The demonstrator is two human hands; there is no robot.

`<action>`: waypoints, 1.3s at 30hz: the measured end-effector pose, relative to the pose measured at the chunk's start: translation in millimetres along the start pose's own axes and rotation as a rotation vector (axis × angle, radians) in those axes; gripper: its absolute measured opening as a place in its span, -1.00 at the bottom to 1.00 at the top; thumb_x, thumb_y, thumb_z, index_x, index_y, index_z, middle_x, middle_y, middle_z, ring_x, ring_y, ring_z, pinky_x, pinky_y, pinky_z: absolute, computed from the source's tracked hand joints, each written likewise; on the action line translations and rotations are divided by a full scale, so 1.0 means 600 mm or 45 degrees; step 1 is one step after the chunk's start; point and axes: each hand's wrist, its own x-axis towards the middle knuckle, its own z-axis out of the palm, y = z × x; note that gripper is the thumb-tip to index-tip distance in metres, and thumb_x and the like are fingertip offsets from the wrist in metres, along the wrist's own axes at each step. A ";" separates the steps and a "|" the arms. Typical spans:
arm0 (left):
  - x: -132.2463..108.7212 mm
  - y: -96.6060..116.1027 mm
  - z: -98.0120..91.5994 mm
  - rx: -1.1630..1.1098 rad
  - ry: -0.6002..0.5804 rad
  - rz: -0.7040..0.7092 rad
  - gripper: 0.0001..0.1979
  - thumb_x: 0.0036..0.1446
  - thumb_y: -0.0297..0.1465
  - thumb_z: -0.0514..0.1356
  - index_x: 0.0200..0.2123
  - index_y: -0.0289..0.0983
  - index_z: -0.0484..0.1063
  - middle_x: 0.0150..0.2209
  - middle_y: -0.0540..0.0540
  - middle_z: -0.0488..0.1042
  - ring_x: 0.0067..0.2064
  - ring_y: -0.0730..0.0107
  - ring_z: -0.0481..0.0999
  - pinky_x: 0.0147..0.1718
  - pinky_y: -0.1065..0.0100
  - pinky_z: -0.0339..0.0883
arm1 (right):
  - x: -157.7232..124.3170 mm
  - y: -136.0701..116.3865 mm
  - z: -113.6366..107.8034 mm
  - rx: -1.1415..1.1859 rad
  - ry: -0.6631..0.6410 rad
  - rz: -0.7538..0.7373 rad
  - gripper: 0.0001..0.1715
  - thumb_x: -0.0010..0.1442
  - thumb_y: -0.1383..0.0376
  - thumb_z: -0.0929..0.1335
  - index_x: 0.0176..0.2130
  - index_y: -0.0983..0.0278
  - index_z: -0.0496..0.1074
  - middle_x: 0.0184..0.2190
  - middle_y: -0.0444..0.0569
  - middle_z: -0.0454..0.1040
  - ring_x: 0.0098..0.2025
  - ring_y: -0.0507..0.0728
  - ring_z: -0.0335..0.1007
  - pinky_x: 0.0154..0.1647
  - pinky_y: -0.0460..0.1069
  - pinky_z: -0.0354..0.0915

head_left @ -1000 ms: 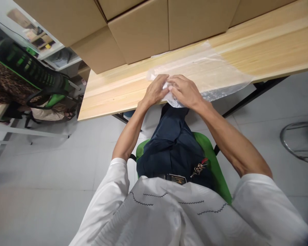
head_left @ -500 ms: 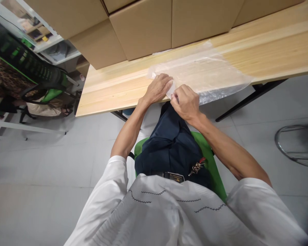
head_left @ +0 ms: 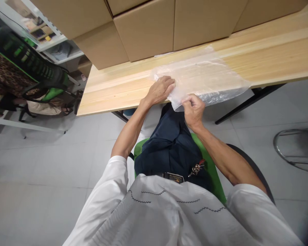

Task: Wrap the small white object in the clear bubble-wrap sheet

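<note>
A clear plastic bag [head_left: 205, 73] lies across the front of the wooden table [head_left: 113, 85], its near edge hanging over the front. On the bag's left end rests my left hand [head_left: 161, 89], its fingers together and closed on the plastic. My right hand [head_left: 194, 109] is just in front of the table edge, pinching the near edge of the bag between thumb and curled fingers. A flap of the plastic shows between the two hands.
Large cardboard boxes [head_left: 146, 32] stand along the back of the table. At the left are a black and green chair [head_left: 28, 58] and part of a seated person. A metal-framed stool [head_left: 295, 150] stands on the floor at the right.
My right hand has moved right and toward me, drawing the bag's edge with it. More of the plastic now shows between the hands. My left hand has barely shifted.
</note>
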 end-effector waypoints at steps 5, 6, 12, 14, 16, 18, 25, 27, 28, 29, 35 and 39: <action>-0.006 -0.007 0.006 0.043 -0.053 -0.028 -0.35 0.72 0.15 -0.01 0.31 -0.18 0.64 0.41 -0.37 0.65 0.51 -0.19 0.59 0.60 -0.19 0.43 | 0.007 -0.037 -0.028 0.015 0.056 -0.118 -0.54 0.64 -0.04 0.22 -0.27 0.03 0.42 -0.34 -0.01 0.54 -0.17 0.35 0.62 0.25 0.45 0.61; -0.007 -0.009 0.008 0.055 -0.051 -0.029 -0.37 0.70 0.14 0.03 0.32 -0.18 0.64 0.44 -0.37 0.64 0.52 -0.20 0.58 0.61 -0.19 0.42 | 0.013 -0.049 -0.034 -0.027 0.038 -0.173 -0.53 0.66 -0.04 0.20 -0.24 0.03 0.46 -0.30 0.02 0.59 -0.11 0.37 0.66 0.37 0.51 0.56; -0.017 -0.001 0.035 0.015 0.021 -0.083 -0.46 0.68 0.04 0.07 0.41 -0.10 0.57 0.41 -0.35 0.65 0.51 -0.23 0.61 0.59 -0.26 0.44 | 0.056 -0.086 -0.017 -0.242 -0.364 -0.422 -0.61 0.67 0.04 0.25 -0.10 0.05 0.58 0.04 0.11 0.75 0.20 0.45 0.66 0.43 0.47 0.52; -0.022 0.006 0.044 0.004 0.051 -0.118 -0.43 0.70 0.00 0.04 0.52 -0.14 0.48 0.45 -0.37 0.62 0.56 -0.25 0.58 0.62 -0.28 0.39 | 0.068 -0.074 0.005 -0.291 -0.419 -0.388 -0.62 0.68 0.07 0.24 -0.02 0.07 0.61 0.08 0.14 0.74 0.23 0.46 0.63 0.41 0.43 0.53; -0.028 0.012 0.050 -0.001 0.076 -0.146 -0.37 0.70 -0.04 0.04 0.63 -0.19 0.34 0.51 -0.40 0.58 0.58 -0.27 0.55 0.64 -0.28 0.35 | 0.077 -0.056 0.021 -0.359 -0.439 -0.342 -0.61 0.69 0.08 0.24 0.08 0.10 0.63 0.12 0.18 0.74 0.24 0.48 0.63 0.38 0.41 0.54; -0.034 0.016 0.051 -0.008 0.089 -0.175 -0.29 0.69 -0.09 0.06 0.73 -0.22 0.19 0.55 -0.41 0.56 0.55 -0.26 0.57 0.61 -0.27 0.38 | 0.084 -0.046 0.025 -0.473 -0.490 -0.305 -0.58 0.69 0.08 0.25 0.18 0.15 0.63 0.19 0.24 0.74 0.26 0.51 0.64 0.35 0.39 0.54; -0.034 0.012 0.056 0.030 0.075 -0.240 -0.12 0.59 -0.26 0.18 0.82 -0.30 0.00 0.56 -0.41 0.56 0.51 -0.19 0.58 0.53 -0.22 0.46 | 0.109 -0.099 -0.006 -0.983 -0.858 -0.234 -0.44 0.76 0.14 0.22 0.39 0.30 0.63 0.24 0.37 0.76 0.27 0.53 0.66 0.19 0.25 0.51; -0.032 0.011 0.058 0.030 0.090 -0.230 -0.10 0.56 -0.29 0.19 0.83 -0.28 0.00 0.56 -0.37 0.57 0.51 -0.21 0.59 0.52 -0.25 0.47 | 0.118 -0.113 -0.005 -1.038 -0.899 -0.219 -0.45 0.75 0.12 0.24 0.37 0.32 0.66 0.20 0.39 0.77 0.21 0.52 0.69 0.13 0.23 0.49; -0.032 0.011 0.058 0.029 0.100 -0.229 -0.09 0.55 -0.31 0.20 0.83 -0.28 0.00 0.55 -0.35 0.59 0.50 -0.22 0.60 0.51 -0.26 0.48 | 0.122 -0.118 -0.002 -1.052 -0.909 -0.212 -0.45 0.75 0.11 0.25 0.35 0.32 0.67 0.18 0.39 0.78 0.18 0.52 0.69 0.11 0.22 0.48; -0.032 0.013 0.056 0.028 0.108 -0.229 -0.09 0.55 -0.32 0.20 0.83 -0.28 0.00 0.52 -0.35 0.61 0.49 -0.22 0.62 0.50 -0.25 0.49 | 0.127 -0.121 0.001 -1.063 -0.917 -0.206 -0.45 0.75 0.10 0.26 0.34 0.33 0.68 0.17 0.40 0.78 0.17 0.52 0.70 0.09 0.22 0.47; -0.035 0.042 0.019 -0.026 0.075 -0.187 -0.17 0.63 -0.23 0.30 0.78 -0.35 0.17 0.43 -0.40 0.67 0.44 -0.12 0.66 0.47 -0.07 0.52 | 0.145 -0.119 0.014 -1.073 -0.968 -0.186 -0.42 0.71 0.05 0.30 0.29 0.37 0.71 0.14 0.42 0.77 0.17 0.54 0.68 0.12 0.26 0.44; -0.036 0.042 0.001 -0.106 0.040 -0.126 -0.14 0.62 -0.08 0.40 0.73 -0.36 0.26 0.45 -0.44 0.65 0.47 -0.15 0.63 0.49 -0.07 0.49 | 0.145 -0.111 0.015 -1.024 -0.968 -0.217 -0.36 0.70 -0.01 0.31 0.33 0.40 0.67 0.14 0.44 0.76 0.22 0.58 0.64 0.18 0.31 0.45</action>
